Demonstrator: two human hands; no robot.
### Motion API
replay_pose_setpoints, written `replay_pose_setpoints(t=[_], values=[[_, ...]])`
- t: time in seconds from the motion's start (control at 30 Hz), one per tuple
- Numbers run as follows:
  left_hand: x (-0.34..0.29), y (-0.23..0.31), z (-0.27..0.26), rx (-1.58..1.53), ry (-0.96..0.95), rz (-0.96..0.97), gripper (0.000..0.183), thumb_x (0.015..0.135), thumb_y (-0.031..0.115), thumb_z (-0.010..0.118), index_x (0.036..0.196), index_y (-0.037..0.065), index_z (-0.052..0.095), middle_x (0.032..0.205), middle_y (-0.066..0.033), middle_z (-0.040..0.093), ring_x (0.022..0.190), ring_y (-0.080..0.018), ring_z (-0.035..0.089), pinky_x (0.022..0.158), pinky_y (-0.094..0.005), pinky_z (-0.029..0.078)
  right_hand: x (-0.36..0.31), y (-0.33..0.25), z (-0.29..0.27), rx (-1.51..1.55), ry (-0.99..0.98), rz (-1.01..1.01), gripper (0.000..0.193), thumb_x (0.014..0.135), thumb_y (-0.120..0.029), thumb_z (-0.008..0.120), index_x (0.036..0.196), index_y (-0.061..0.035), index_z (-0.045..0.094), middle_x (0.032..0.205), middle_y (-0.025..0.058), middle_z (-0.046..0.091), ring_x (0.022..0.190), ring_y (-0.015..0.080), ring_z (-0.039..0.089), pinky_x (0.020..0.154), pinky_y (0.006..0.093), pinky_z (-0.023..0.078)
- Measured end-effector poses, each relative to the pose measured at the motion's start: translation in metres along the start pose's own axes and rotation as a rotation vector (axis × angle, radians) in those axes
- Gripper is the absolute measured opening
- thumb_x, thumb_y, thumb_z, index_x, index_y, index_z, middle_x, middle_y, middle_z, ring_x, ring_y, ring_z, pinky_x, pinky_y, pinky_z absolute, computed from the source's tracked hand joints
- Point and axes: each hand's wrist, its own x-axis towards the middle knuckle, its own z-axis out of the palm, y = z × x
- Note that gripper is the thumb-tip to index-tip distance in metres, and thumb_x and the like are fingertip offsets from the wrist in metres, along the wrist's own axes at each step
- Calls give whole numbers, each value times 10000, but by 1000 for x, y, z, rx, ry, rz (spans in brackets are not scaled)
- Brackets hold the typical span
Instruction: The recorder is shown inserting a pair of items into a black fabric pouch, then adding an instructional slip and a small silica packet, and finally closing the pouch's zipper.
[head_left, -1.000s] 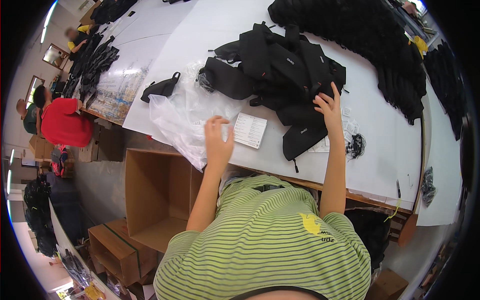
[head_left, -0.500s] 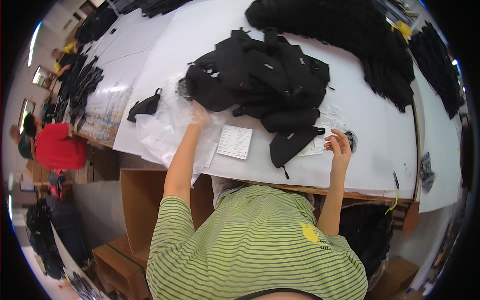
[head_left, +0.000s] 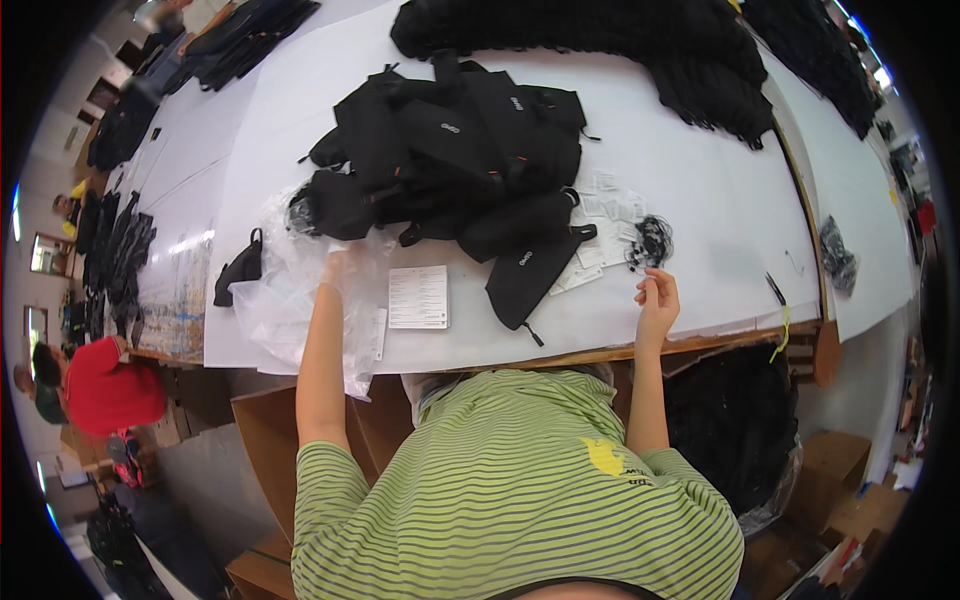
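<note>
On the left, my left hand [head_left: 338, 264] reaches into a heap of clear plastic bags [head_left: 290, 325], beside the rounded end of a black fabric pouch [head_left: 340, 205]. Its fingers are hidden by plastic and pouch. My right hand [head_left: 657, 302] is raised near the table's front edge, fingers loosely bent and apart, holding nothing I can see. Just beyond it lies a tangle of black string loops [head_left: 652, 243]. A pile of black pouches [head_left: 450, 140] fills the middle, one pouch [head_left: 530, 275] pointing toward me. A stack of white printed cards [head_left: 418, 298] lies between my hands.
White tags [head_left: 612, 205] are scattered right of the pile. A small black pouch [head_left: 240, 268] lies at left. Snips [head_left: 775, 290] with a yellow cord sit near the right edge. A long black heap [head_left: 600, 40] lines the far side. A person in red [head_left: 112, 387] is at far left.
The whole view has shifted, so the table things appear farther left. My left hand stays among the plastic bags. My right hand's fingers have curled in a little, nearer the string loops.
</note>
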Motion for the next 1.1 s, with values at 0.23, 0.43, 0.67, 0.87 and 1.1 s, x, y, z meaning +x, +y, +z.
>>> replay_pose_setpoints(t=[0.23,0.43,0.67,0.87,1.1], values=[[-52,92,7,414,499,378,487,745,109,641,1207,13,519,1272,-218,463,1197,-411,411,989,-459,363,-19,30,10,-395,-20,-105,131,869,-31,517,927,-54,632,681,-24,531,567,42,429,516,200,338],[-103,80,-13,528,333,204,532,757,197,662,1235,20,508,1203,-236,507,1090,-403,499,909,-426,438,-17,33,16,-477,-56,-118,134,863,-35,520,912,-64,642,645,-20,522,563,50,445,519,205,348],[-147,104,-50,260,567,-98,404,760,224,678,1083,-7,601,951,-223,602,925,-394,586,797,-415,473,-14,35,18,-498,-40,-181,114,861,-45,536,886,-65,645,633,-20,507,548,52,422,499,214,336],[-172,134,-45,251,888,-173,285,770,208,655,949,-7,605,897,-217,589,846,-371,588,734,-421,458,-13,37,15,-485,-49,-214,103,861,-51,540,874,-64,641,635,-20,511,539,53,414,489,219,334],[-166,152,-64,236,1112,-70,228,814,204,630,908,4,574,798,-170,550,740,-326,560,679,-402,436,-16,35,13,-520,-55,-216,94,853,-55,546,858,-62,640,628,-4,530,534,70,450,499,229,368]])
